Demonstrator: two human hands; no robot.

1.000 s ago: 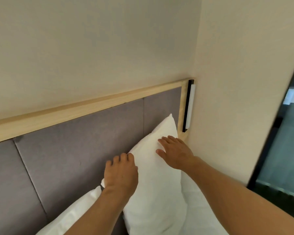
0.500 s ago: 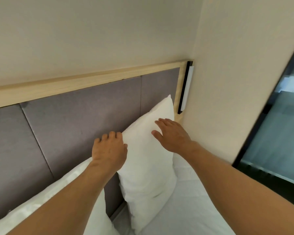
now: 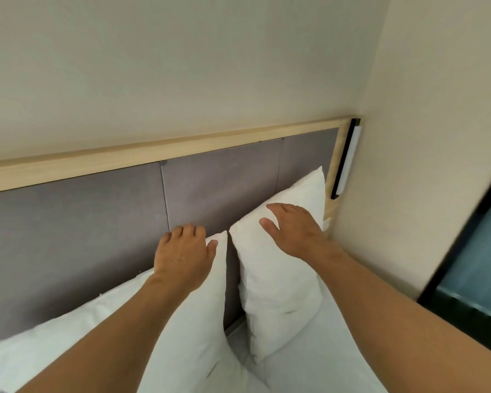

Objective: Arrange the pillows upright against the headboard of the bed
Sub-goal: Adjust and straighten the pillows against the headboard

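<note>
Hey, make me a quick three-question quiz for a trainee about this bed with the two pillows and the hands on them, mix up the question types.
1. True or false: the right hand lies flat and open on the right pillow.
2. Multiple choice: the left hand rests on A) the wooden rail, B) the top corner of the left pillow, C) the sheet.
3. Fill in: between the two pillows shows a narrow strip of the grey ______.

Key: 1 true; 2 B; 3 headboard.
</note>
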